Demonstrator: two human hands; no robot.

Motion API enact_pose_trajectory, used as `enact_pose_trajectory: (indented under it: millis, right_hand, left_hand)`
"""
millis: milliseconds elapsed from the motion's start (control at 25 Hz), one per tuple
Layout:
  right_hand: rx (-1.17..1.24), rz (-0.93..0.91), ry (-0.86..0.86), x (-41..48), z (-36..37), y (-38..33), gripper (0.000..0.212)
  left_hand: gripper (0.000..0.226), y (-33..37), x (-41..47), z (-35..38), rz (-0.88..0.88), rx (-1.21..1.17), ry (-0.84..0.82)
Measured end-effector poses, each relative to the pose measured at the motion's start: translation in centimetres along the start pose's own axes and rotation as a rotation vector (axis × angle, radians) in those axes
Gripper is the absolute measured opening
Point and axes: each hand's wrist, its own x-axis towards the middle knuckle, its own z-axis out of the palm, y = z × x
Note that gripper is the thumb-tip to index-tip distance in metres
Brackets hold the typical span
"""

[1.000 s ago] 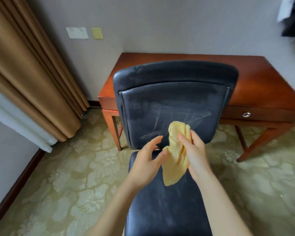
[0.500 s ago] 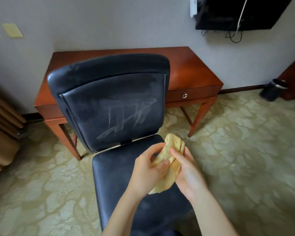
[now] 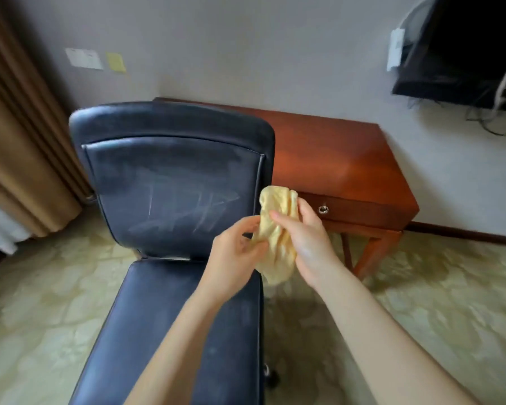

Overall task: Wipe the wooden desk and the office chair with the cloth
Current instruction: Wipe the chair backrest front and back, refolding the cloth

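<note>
both hands hold the bunched cloth (image 3: pixel 278 235) in the air over the chair (image 3: pixel 170 194): left hand (image 3: pixel 237 252) pinches its side, right hand (image 3: pixel 310 247) curls round it. bunched so tight, it may only smear the dusty backrest; desk (image 3: pixel 333 159) waits behind.

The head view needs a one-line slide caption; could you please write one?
The left hand and right hand grip a bunched yellow cloth in front of the streaked office chair and wooden desk.

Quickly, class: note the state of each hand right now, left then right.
Left hand: closed, pinching the yellow cloth.
Right hand: closed, gripping the same cloth.
</note>
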Motion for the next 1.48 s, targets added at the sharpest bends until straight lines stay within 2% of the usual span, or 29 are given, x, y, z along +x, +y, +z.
enact_pose_trajectory:
  millis: [200, 440, 560, 680, 880, 960, 1080, 1160, 1240, 1400, 1480]
  right_hand:
    - [-0.039, 0.091, -0.185, 1.0, -7.3, -2.3, 0.023]
    - [-0.066, 0.157, -0.449, 1.6, -7.8, -3.8, 0.026]
    - [-0.144, 0.124, -0.530, 2.1, -7.8, -3.9, 0.024]
    - [-0.289, 0.009, -0.557, 3.4, -9.4, -4.3, 0.027]
    - [-0.802, -0.275, -0.559, 8.3, -12.1, -5.6, 0.038]
    - [-0.981, -0.382, -0.520, 11.0, -11.9, -5.1, 0.045]
    - [-1.107, -0.621, -0.445, 15.2, -10.0, -5.0, 0.041]
    - [-1.172, -0.825, -0.456, 18.4, -7.5, -6.0, 0.037]
    - [-1.248, -1.077, -0.521, 21.5, -3.9, -7.5, 0.035]
    - [-1.539, -1.706, -0.733, 26.9, 4.4, -10.6, 0.042]
    - [-1.705, -1.815, -0.821, 29.0, 8.3, -11.3, 0.042]
  left_hand:
    - [0.039, 3.0, -0.8, 8.1, -0.098, -0.052, 0.203]
    - [0.039, 5.6, -2.1, 9.6, -0.210, 0.023, 0.413]
    - [0.042, 5.2, -1.8, 9.8, -0.222, 0.019, 0.482]
    - [0.035, 4.1, -0.2, 10.8, -0.213, -0.047, 0.470]
    - [0.036, 2.6, 3.6, 11.2, -0.186, -0.042, 0.363]
    - [0.031, 1.2, 4.9, 10.1, -0.201, -0.035, 0.397]
    - [0.032, -1.2, 5.8, 9.0, -0.262, -0.021, 0.498]
    - [0.036, -2.8, 5.9, 8.9, -0.317, -0.007, 0.582]
    - [0.047, -4.3, 6.7, 9.0, -0.374, 0.051, 0.643]
    - [0.080, -5.8, 11.4, 8.8, -0.459, 0.314, 0.642]
    - [0.094, -6.2, 14.9, 8.3, -0.514, 0.449, 0.651]
